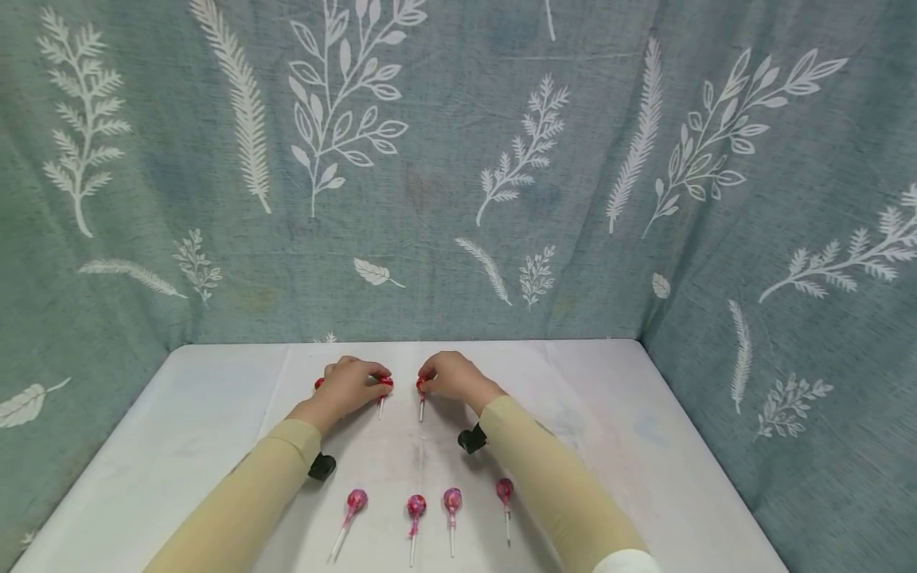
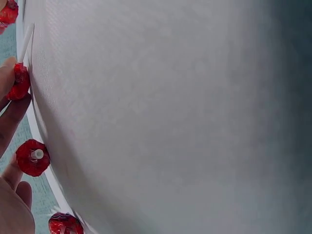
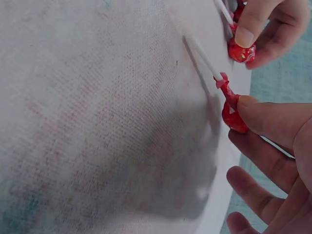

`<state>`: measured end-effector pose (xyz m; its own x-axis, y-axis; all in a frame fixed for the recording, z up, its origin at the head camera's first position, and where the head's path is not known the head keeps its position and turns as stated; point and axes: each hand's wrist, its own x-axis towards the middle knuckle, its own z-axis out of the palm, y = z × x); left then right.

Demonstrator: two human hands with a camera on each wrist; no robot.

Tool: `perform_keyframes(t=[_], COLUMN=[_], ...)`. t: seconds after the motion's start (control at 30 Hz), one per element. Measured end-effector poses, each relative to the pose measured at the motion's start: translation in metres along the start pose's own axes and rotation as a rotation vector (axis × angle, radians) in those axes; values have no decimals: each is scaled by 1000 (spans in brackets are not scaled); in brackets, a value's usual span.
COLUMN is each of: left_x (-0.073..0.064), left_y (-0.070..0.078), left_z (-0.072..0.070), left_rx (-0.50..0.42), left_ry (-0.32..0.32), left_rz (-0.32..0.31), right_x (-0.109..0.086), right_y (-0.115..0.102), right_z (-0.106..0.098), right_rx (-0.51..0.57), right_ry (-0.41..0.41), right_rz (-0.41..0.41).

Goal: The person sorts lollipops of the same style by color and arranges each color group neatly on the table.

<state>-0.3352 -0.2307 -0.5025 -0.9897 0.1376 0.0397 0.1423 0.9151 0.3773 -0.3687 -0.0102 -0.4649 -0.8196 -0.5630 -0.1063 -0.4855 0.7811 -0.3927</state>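
Note:
Near the far edge of the white table, my left hand [image 1: 349,388] pinches a red-wrapped lollipop [image 2: 19,84] by its candy head between thumb and finger. Its white stick points back toward me. Just to the right, my right hand [image 1: 457,377] pinches another red lollipop [image 3: 233,115] the same way, with the stick slanting away from the fingers. Two more red lollipops, one below the left fingers [image 2: 33,157] and one at the bottom edge of the left wrist view [image 2: 66,224], lie beside my left hand. In the head view that hand mostly hides them.
Closer to me, several pink-wrapped lollipops [image 1: 452,500] lie in a loose row, sticks toward me. The rightmost lollipop [image 1: 505,489] is beside my right sleeve. A teal curtain with white leaf prints [image 1: 430,199] hangs behind and along the sides of the white table [image 1: 630,446].

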Motion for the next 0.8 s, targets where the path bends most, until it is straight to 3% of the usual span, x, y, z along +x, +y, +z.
perform_keyframes(t=[0.33, 0.8], left_x=[-1, -2], left_y=[5, 1], left_z=[-2, 2], left_rx=[20, 17], left_ry=[18, 44], left_rz=[19, 16], right_x=[5, 5], right_y=[0, 1], right_z=[6, 9], right_rx=[-45, -33], right_ry=[37, 60], right_rz=[89, 46])
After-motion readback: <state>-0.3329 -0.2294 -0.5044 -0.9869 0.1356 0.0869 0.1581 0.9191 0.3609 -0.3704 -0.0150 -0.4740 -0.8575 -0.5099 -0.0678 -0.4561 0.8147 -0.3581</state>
